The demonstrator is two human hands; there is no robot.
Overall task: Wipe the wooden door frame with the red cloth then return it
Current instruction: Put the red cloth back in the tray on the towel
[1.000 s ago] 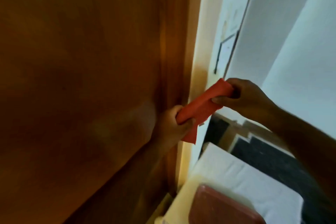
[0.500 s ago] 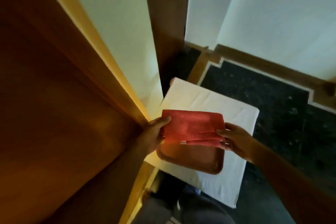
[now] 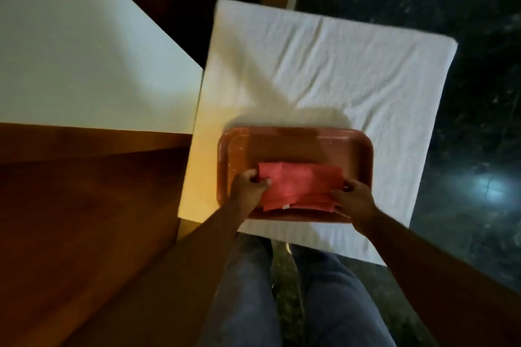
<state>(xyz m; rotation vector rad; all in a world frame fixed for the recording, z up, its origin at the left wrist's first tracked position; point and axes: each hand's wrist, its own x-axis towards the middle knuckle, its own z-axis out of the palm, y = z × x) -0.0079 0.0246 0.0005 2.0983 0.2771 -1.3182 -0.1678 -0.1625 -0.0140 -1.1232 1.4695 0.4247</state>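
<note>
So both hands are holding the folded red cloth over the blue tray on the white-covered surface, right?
Not quite: the tray is reddish-brown, not blue. The head view shows the left hand and right hand each gripping an end of the folded red cloth over that tray, which sits on the white-covered surface.

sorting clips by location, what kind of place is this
Probably indoors in a home, by a doorway: a wooden door frame on the left, dark polished stone floor, and a white-covered low table bearing the tray.
</note>
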